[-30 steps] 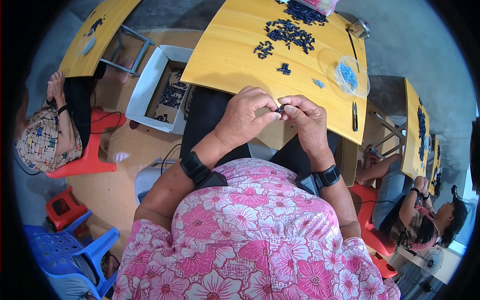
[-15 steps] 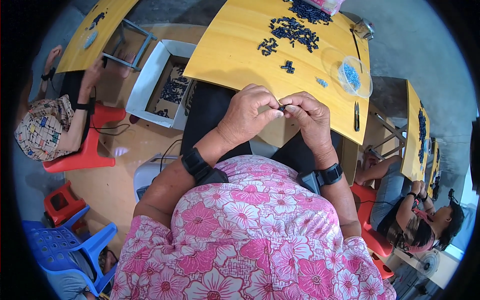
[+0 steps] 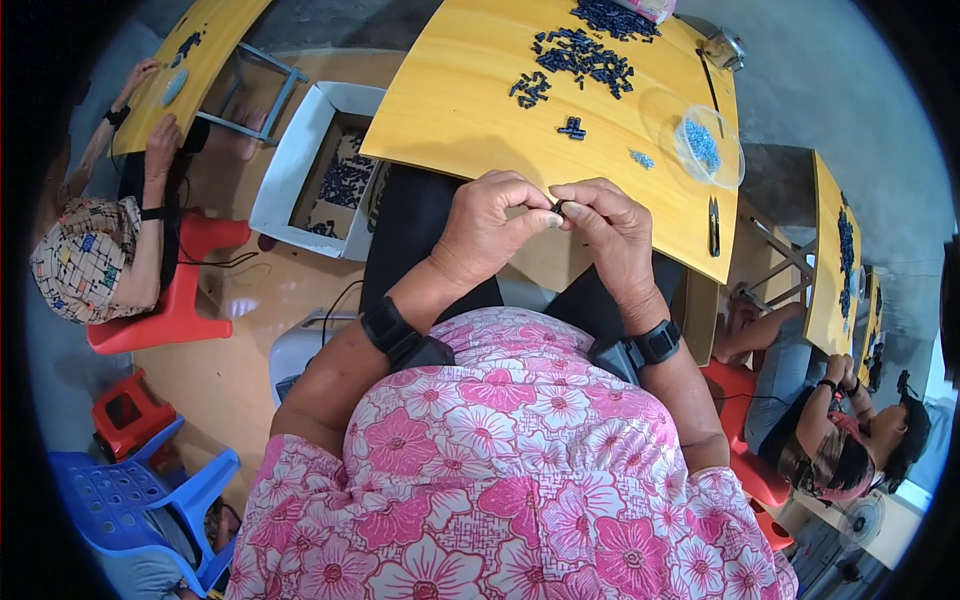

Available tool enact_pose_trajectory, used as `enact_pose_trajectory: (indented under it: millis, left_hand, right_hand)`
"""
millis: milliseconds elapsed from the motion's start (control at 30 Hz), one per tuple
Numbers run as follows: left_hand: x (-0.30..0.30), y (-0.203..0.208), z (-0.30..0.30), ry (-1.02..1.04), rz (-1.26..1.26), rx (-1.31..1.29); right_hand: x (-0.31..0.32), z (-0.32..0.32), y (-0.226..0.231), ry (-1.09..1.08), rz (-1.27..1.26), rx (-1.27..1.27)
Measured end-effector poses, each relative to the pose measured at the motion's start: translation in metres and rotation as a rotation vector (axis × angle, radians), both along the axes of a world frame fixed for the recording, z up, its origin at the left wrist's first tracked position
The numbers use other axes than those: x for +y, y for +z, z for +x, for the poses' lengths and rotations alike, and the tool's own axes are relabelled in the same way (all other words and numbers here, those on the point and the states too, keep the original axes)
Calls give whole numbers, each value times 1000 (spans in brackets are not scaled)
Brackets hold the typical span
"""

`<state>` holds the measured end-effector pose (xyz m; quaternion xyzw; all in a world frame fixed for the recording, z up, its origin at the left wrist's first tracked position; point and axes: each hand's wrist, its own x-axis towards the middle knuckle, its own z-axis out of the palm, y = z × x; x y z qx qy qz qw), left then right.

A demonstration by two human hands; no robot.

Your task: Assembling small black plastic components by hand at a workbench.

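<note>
Left hand (image 3: 488, 222): beside near edge of yellow table (image 3: 470, 80), back of hand facing up, thumb and forefinger pinched on small dark piece (image 3: 558, 208). Right hand (image 3: 612, 228): at same table edge, opposite left one, thumb and forefinger closed on same piece, other fingers bent inward. Piece sits between both hands' fingertips, its shape mostly covered. Forearms converge toward table. On table: pile of dark pieces (image 3: 588, 62) at far part; clear bowl (image 3: 728, 172) and black snips (image 3: 714, 228) near right edge.

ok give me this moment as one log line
left hand: pinching small black part | right hand: on same part | table: loose black parts, bowl of blue bits
</note>
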<state>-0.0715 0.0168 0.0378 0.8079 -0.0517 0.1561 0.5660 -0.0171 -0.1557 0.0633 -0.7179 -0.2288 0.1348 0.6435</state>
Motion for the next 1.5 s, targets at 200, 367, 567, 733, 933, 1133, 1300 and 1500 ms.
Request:
enact_pose_trajectory:
  millis: [200, 367, 567, 733, 933, 1133, 1300, 1500]
  left_hand:
    - [0, 3, -3, -106, -262, 115]
    - [2, 1, -4, -96, -296, 98]
    - [5, 3, -3, -101, -266, 99]
    - [6, 0, -4, -106, -280, 109]
    - [4, -1, -3, -112, -313, 111]
    - [4, -3, -3, -118, -323, 108]
    - [6, -4, -4, -136, -328, 117]
    - [6, -3, -5, -146, -372, 115]
  right_hand:
    - [-6, 5, 7, 81, -14, 58]
    - [-5, 4, 8, 98, 37, 153]
    - [-3, 4, 13, 82, 40, 243]
    - [-3, 6, 9, 81, 71, 283]
    - [-3, 6, 11, 61, 48, 311]
    - [-4, 7, 9, 79, 41, 336]
    - [-2, 7, 8, 68, 49, 339]
    - [-1, 6, 9, 93, 78, 304]
